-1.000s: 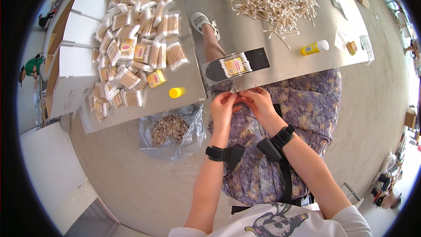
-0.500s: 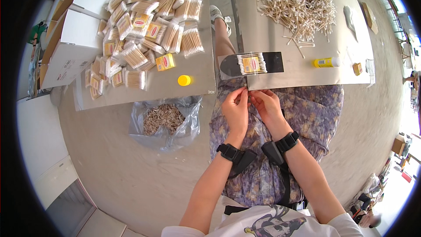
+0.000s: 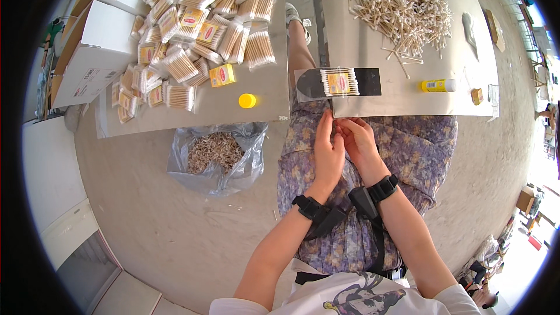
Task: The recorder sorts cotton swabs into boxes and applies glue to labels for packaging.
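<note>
At the front edge of the right-hand table, my left hand (image 3: 330, 150) and my right hand (image 3: 358, 142) meet over my lap. The left fingers are pressed together and point at the table edge; the right fingers curl in toward the left thumb. What they hold, if anything, is too small or hidden to make out. Just beyond them, a small row of cotton swabs (image 3: 352, 81) with a yellow printed card (image 3: 338, 84) lies on a dark flat strip (image 3: 370, 81) with a rounded left end. The strip bridges from the table over the gap between the tables.
A heap of loose swabs (image 3: 402, 11) covers the far right table, with a glue stick (image 3: 434, 86) nearer. Bagged swab packs (image 3: 181, 67), a stack of yellow cards (image 3: 222, 75) and a yellow cap (image 3: 247, 101) occupy the left table. Below hangs a plastic bag (image 3: 248, 169) of swabs.
My left hand has turned and shifted slightly right, its fingers now straighter and closer to the right hand. The right hand stays nearly in place. The head view has shifted slightly.
</note>
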A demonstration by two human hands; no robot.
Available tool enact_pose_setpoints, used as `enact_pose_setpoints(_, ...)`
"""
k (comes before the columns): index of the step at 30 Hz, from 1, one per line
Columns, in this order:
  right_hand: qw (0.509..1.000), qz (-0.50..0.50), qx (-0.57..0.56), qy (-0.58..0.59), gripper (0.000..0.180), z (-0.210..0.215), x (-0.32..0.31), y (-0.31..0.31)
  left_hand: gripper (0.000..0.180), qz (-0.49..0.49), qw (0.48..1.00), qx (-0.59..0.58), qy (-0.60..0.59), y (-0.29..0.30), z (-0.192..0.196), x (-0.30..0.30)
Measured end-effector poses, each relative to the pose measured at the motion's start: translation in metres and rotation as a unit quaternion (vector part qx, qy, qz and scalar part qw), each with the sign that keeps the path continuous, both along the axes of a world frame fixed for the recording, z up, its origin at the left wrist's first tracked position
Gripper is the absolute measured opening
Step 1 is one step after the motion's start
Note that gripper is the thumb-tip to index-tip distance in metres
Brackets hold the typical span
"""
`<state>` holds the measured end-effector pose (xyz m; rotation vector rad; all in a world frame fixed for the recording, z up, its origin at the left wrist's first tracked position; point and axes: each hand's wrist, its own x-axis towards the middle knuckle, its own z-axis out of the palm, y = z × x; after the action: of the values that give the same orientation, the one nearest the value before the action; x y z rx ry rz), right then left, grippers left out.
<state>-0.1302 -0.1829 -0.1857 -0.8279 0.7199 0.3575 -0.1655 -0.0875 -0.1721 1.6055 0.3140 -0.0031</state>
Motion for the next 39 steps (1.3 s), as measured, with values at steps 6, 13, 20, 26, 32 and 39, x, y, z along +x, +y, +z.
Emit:
enact_pose_setpoints(6, 1.0, 0.009, -0.015, 0.02, 0.017, 0.001, 0.001, 0.002, 0.078, -0.041, 0.995, -0.088, 0.031, -0.01, -0.001, -0.003)
enact_pose_setpoints(13, 0.999, 0.001, -0.021, 0.03, 0.017, 0.008, 0.004, 0.006, 0.082, -0.061, 0.996, -0.06, -0.015, -0.004, -0.009, 0.0)
enact_pose_setpoints(20, 0.999, -0.007, 0.016, 0.046, 0.017, 0.004, 0.004, 0.003, 0.081, -0.071, 0.996, -0.05, -0.022, -0.003, -0.006, 0.0)
enact_pose_setpoints(26, 0.995, -0.04, 0.058, 0.074, 0.018, 0.006, -0.006, -0.003, 0.081, -0.062, 0.995, -0.074, -0.003, 0.006, -0.008, 0.001)
enact_pose_setpoints(32, 0.988, 0.039, 0.128, 0.079, 0.02, 0.009, -0.021, 0.008, 0.074, -0.052, 0.979, -0.163, 0.108, 0.014, -0.003, 0.003)
enact_pose_setpoints(39, 0.994, 0.108, 0.012, 0.033, 0.016, 0.022, -0.006, 0.016, 0.063, -0.057, 0.992, -0.091, 0.067, 0.015, -0.002, 0.01)
